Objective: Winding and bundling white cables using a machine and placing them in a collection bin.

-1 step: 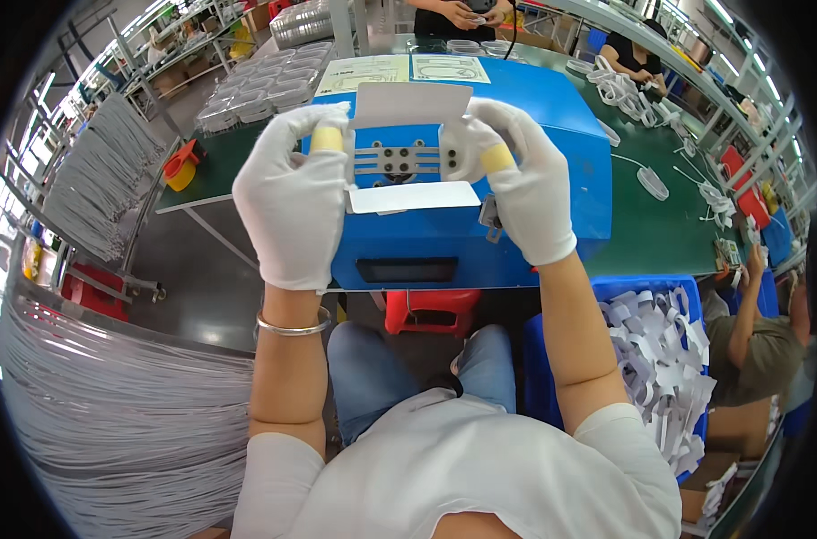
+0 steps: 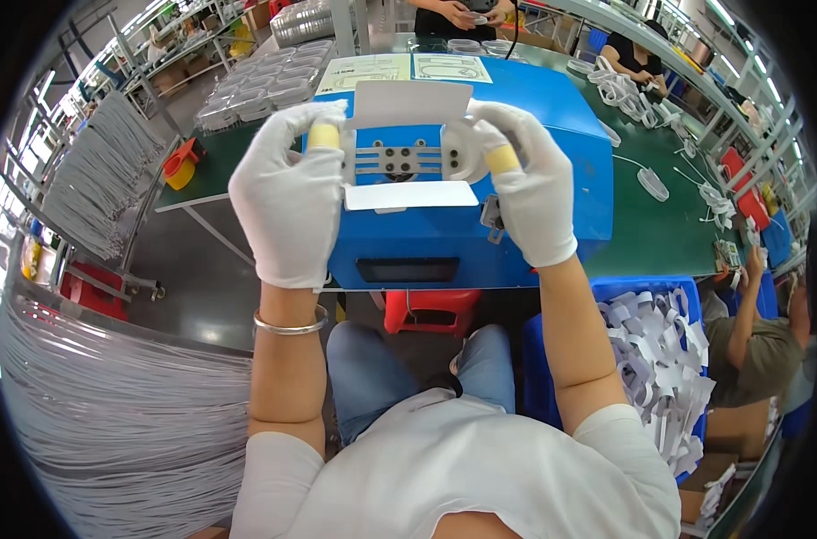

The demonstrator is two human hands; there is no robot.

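Observation:
White-gloved, my left hand (image 2: 289, 198) curls at the left end of a white card piece (image 2: 411, 195). Yellow tape wraps the thumb. My right hand (image 2: 532, 180), gloved and taped in the same way, pinches at the right end. One white panel stands above and another below, framing a metal fixture (image 2: 398, 161) on the front of a blue machine (image 2: 543, 117). A pale rounded part (image 2: 463, 151) shows beside my right fingers; what exactly it is I cannot make out. The gloves hide the fingertips and the card's ends.
At lower right a blue bin (image 2: 539, 359) holds many white paper-wrapped pieces. Bundles of grey-white cables (image 2: 130, 422) hang at left. Clear plastic trays (image 2: 269, 85) and a yellow-and-red tape holder (image 2: 182, 166) sit at upper left. Co-workers work across and to the right.
My left hand has shifted slightly left, and my right hand slightly right. The lower white panel has moved a little to the left.

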